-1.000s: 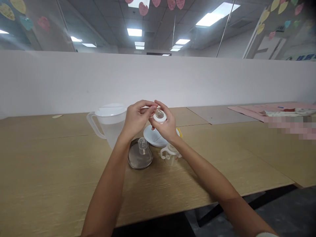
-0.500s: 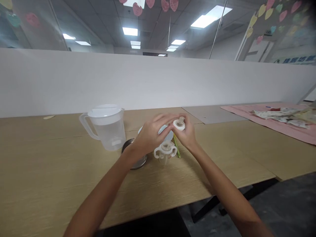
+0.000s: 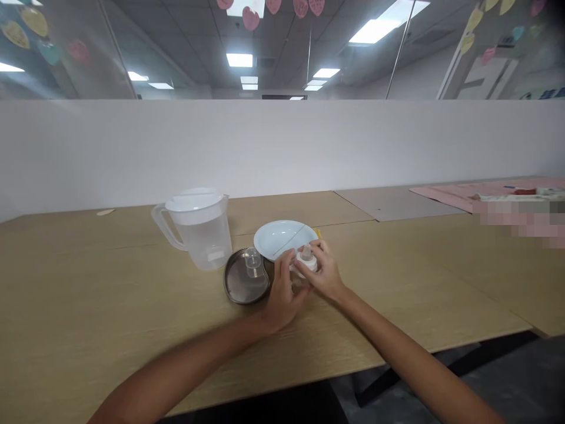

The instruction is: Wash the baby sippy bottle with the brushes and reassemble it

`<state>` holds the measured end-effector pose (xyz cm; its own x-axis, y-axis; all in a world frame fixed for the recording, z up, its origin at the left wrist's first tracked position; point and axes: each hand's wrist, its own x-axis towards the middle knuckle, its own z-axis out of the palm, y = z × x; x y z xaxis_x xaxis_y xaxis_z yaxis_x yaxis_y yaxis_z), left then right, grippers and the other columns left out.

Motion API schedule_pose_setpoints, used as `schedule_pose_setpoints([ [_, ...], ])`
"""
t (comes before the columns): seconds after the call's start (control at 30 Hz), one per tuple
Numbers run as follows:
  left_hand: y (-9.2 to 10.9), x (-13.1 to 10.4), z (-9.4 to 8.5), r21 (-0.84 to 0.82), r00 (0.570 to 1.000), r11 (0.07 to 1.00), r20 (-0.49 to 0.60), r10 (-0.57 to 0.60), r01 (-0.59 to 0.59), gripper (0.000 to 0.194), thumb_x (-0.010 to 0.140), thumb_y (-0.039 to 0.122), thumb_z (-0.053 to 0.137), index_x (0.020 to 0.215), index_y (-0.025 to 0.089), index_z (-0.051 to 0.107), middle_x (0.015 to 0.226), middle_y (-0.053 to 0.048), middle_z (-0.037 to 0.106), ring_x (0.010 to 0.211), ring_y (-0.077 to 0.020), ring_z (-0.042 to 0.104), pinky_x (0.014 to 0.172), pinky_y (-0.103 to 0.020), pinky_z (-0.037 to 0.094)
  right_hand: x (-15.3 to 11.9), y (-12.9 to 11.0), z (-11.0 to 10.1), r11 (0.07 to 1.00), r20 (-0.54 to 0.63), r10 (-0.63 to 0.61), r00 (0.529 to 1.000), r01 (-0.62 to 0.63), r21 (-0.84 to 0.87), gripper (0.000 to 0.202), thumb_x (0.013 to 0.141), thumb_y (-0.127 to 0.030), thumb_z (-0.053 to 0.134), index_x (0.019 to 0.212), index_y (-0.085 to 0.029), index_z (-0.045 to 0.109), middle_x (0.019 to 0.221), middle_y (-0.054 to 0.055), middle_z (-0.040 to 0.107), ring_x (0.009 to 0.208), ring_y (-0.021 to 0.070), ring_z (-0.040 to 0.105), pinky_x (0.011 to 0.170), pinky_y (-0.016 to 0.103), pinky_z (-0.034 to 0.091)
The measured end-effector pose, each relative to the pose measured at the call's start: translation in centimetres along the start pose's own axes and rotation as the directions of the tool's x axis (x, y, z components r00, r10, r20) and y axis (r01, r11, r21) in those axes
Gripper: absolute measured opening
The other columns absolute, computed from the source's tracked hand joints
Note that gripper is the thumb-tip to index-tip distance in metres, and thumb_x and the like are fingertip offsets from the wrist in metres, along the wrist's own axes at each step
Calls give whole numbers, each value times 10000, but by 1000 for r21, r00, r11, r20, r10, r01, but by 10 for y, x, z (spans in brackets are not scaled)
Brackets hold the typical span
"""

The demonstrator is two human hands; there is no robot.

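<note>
Both hands meet low over the light wooden desk [image 3: 132,306], just in front of the round white plate [image 3: 282,237], which serves as landmark here. Right hand [image 3: 324,274] is curled around a small white screw collar w/ clear silicone teat [image 3: 305,258], fingers wrapped over its top & side; the collar sits on a small bottle w/ white handles, mostly hidden btw. the two hands, so its body can't be made out. Left hand [image 3: 282,291] is cupped against the bottle's left side, thumb up near the collar, fingers narrow & closed on it. Bottle stands on the desk, touching or nearly touching the plate's near rim; can't tell which.

Left of the plate & just beside it lies a kidney-shaped stainless steel tray [image 3: 241,285], w/ a small clear plastic cap [image 3: 253,262] standing upright in it. Further left of the plate, beyond the tray, stands a translucent plastic jug w/ white lid [image 3: 198,229], handle pointing away from the plate, water inside. A yellow-green strip [image 3: 318,233] peeks out at the plate's right edge. Behind the plate runs a white partition wall [image 3: 282,147]. Far right of the plate, well apart, a pink mat [image 3: 445,192] lies on the desk.
</note>
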<state>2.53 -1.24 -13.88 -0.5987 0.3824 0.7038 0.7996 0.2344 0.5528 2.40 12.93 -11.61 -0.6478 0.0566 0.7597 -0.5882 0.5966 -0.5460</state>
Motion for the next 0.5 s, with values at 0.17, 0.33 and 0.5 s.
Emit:
schedule_pose_setpoints([
  [0.17,-3,2,-1,-87,996,993,15,-83,84,622,822,347,557,1334,220,227,1320,-143,353,1195,-246,401,1014,-414,365,-5,5,-1,998,2,-56,998,56,42,422,792,-371,557,1161,-183,480,1009,90,547,991,233,506,918,399,395],
  [0.33,-7,3,1,-137,999,990,2,-35,35,637,812,329,585,1344,233,248,1319,-122,387,1200,-242,405,1015,-411,357,-9,19,0,955,98,-12,995,-18,297,507,835,-392,470,1285,-197,340,1103,90,561,1061,253,500,941,433,373],
  [0.5,-8,5,1,-162,999,986,7,-35,36,621,806,316,601,1335,247,283,1308,-107,399,1187,-231,416,1003,-390,367,-1,23,-2,817,268,82,960,-219,534,416,777,-324,457,1174,-226,386,1038,51,584,909,223,565,763,361,469],
])
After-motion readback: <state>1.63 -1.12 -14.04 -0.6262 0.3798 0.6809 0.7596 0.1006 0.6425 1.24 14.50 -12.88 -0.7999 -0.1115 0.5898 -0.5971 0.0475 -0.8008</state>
